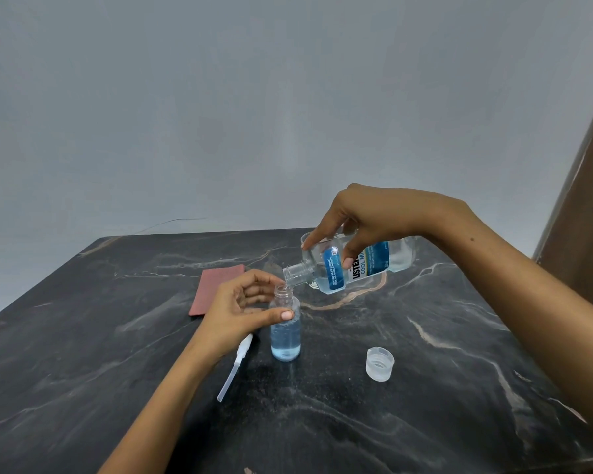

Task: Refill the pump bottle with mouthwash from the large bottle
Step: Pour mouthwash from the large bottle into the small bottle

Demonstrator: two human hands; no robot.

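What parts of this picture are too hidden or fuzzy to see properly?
All in the head view:
- Large clear mouthwash bottle: the right hand covers part of its blue label, so the name is cut short.
- Label's small print: too tiny to read.
- White pump top with its tube: the left hand hides its upper end.
- Reddish flat cloth: the left hand covers one corner.
- Stream into the small clear pump bottle: too faint to confirm.
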